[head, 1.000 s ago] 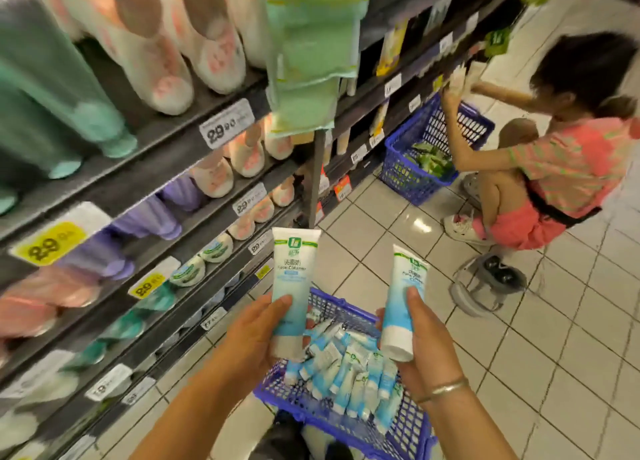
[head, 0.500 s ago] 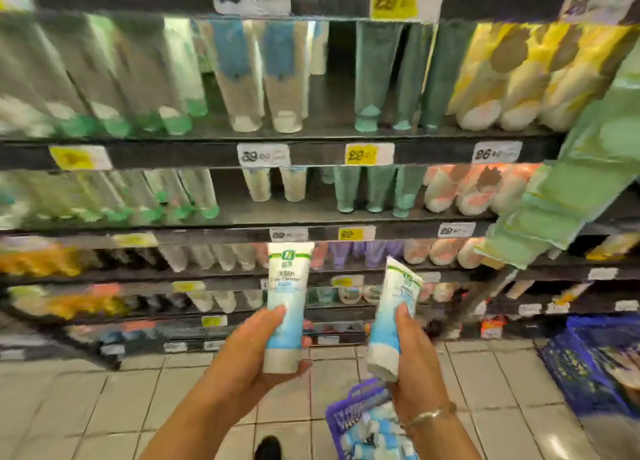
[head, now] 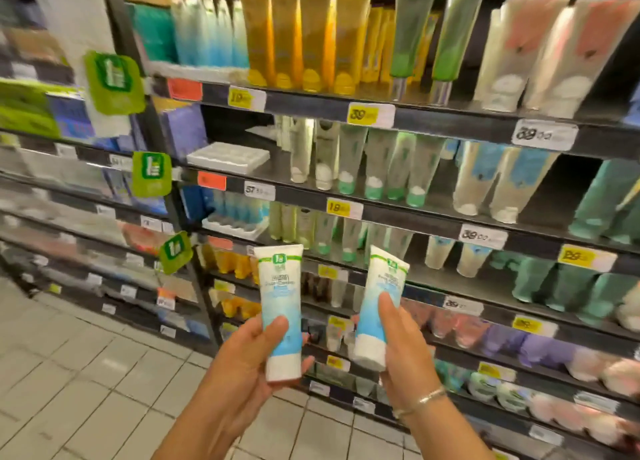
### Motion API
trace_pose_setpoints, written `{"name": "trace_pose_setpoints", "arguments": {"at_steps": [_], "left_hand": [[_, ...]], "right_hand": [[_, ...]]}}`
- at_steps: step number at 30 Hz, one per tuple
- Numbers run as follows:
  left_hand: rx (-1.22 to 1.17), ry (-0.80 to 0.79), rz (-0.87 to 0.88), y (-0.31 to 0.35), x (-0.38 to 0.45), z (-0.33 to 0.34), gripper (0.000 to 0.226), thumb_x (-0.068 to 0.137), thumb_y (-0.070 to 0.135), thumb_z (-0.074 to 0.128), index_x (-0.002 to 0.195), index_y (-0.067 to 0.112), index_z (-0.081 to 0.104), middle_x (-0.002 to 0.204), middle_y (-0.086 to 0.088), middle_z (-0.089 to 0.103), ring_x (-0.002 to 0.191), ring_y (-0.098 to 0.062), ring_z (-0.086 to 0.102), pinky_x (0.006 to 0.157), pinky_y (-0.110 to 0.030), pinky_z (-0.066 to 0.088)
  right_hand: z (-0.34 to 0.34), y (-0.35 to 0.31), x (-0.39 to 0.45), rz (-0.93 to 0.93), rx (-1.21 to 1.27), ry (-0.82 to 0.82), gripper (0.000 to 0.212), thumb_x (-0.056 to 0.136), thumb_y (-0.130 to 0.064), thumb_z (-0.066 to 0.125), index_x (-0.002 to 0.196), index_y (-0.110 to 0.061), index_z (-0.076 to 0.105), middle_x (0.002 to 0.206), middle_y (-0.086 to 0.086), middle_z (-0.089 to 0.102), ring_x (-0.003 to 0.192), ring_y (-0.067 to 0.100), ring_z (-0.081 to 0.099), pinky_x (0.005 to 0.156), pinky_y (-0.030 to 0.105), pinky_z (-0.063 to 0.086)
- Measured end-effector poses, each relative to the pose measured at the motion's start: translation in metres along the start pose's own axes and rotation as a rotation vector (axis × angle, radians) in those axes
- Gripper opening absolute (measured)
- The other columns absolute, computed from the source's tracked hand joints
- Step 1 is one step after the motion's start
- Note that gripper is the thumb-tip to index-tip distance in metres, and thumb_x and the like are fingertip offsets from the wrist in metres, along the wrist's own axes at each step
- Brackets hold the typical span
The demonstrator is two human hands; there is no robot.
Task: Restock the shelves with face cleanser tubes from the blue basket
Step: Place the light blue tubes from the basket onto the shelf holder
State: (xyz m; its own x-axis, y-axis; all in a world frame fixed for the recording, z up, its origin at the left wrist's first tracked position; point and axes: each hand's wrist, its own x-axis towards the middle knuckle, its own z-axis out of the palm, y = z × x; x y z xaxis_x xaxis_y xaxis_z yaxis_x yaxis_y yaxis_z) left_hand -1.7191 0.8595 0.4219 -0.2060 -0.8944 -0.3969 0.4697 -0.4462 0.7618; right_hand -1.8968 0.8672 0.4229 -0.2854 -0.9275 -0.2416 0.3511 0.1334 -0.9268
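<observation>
My left hand (head: 242, 359) grips a white and light-blue face cleanser tube (head: 280, 307), cap down, upright in front of the shelves. My right hand (head: 405, 352) grips a second tube of the same kind (head: 379, 300), tilted slightly right, cap down. Both tubes are held at chest height before the dark shelving (head: 415, 217). On the third shelf from the top, at the left, stands a white tray (head: 235, 222) with light-blue tubes behind it. The blue basket is out of view.
Rows of tubes in yellow, green, pink, blue and purple fill the shelves, with price tags (head: 370, 115) on the edges. Green brand tags (head: 114, 82) stick out from the upright post at left. Tiled floor (head: 86, 373) lies at lower left.
My view swung away from the basket and the crouching person, up and along the shelves to the left. Both hands keep holding their tubes at about the same height.
</observation>
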Motion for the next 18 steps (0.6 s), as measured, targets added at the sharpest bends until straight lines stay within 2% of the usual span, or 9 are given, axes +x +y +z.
{"name": "trace_pose_setpoints", "arguments": {"at_steps": [5,10,13,15,18], "left_hand": [[0.063,-0.023,0.127,0.091,-0.022,-0.099,0.033,0.061,0.018,0.068,0.092,0.005,0.071,0.082,-0.019,0.069,0.064,-0.026,0.067,0.058,-0.039,0.058],[0.055,-0.008,0.23,0.164,-0.019,-0.156,0.039,0.065,0.019,0.063,0.101,0.004,0.066,0.079,-0.016,0.069,0.067,-0.025,0.067,0.06,-0.037,0.057],[0.019,-0.058,0.239,0.194,-0.016,-0.182,0.027,0.063,0.021,0.062,0.083,0.009,0.076,0.075,-0.013,0.07,0.063,-0.022,0.068,0.057,-0.037,0.057],[0.0,-0.11,0.25,0.215,-0.007,-0.191,0.021,0.064,0.02,0.061,0.073,0.013,0.077,0.073,-0.012,0.071,0.061,-0.02,0.069,0.06,-0.037,0.057],[-0.01,-0.176,0.266,0.245,0.016,-0.193,0.021,0.062,0.018,0.061,0.073,0.011,0.077,0.07,-0.016,0.069,0.058,-0.022,0.068,0.061,-0.04,0.057]], "right_hand": [[0.113,0.006,-0.01,-0.022,0.004,-0.127,0.023,0.088,-0.037,0.048,0.102,-0.02,0.055,0.081,0.005,0.063,0.058,0.009,0.063,0.049,0.024,0.052],[0.205,0.015,-0.009,-0.045,0.023,-0.166,0.023,0.088,-0.036,0.048,0.101,-0.018,0.055,0.067,0.0,0.067,0.052,0.008,0.063,0.044,0.024,0.051],[0.25,0.025,-0.009,-0.029,0.042,-0.18,0.023,0.088,-0.036,0.048,0.102,-0.02,0.056,0.079,0.006,0.066,0.054,0.008,0.064,0.046,0.022,0.051],[0.275,0.022,-0.003,-0.038,0.075,-0.168,0.02,0.089,-0.035,0.048,0.1,-0.02,0.057,0.079,0.006,0.065,0.054,0.008,0.064,0.046,0.022,0.051],[0.306,0.01,0.019,-0.074,0.081,-0.17,0.021,0.087,-0.037,0.048,0.099,-0.022,0.058,0.077,0.004,0.065,0.055,0.009,0.064,0.046,0.023,0.05]]}}
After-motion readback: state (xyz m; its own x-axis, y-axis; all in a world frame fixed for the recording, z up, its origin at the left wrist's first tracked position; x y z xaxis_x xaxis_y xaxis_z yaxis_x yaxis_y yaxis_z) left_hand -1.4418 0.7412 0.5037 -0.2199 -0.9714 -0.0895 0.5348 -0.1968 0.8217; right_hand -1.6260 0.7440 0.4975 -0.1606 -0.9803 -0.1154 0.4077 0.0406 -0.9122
